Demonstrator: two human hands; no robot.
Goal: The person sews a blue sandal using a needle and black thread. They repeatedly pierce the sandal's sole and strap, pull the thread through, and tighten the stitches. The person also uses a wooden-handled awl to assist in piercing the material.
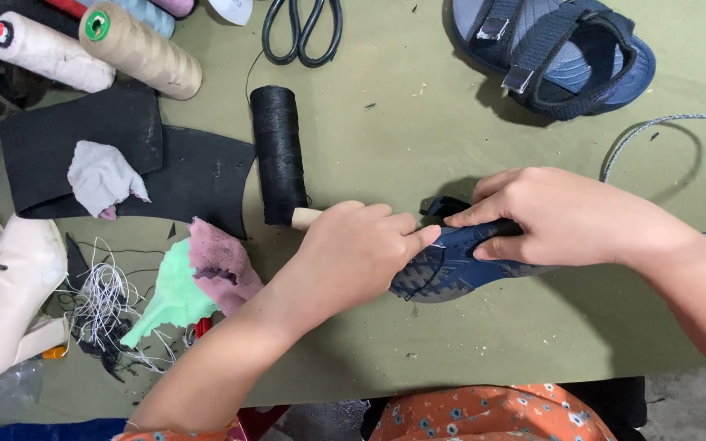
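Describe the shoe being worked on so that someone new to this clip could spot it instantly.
Start from the olive-green table and look just right of centre, where the left hand and right hand meet. Pinned between them lies the dark blue shoe with a paler mottled pattern. Unlike the blue strapped sandal at the top edge and the white laced boot at far left, it is closed and being gripped.
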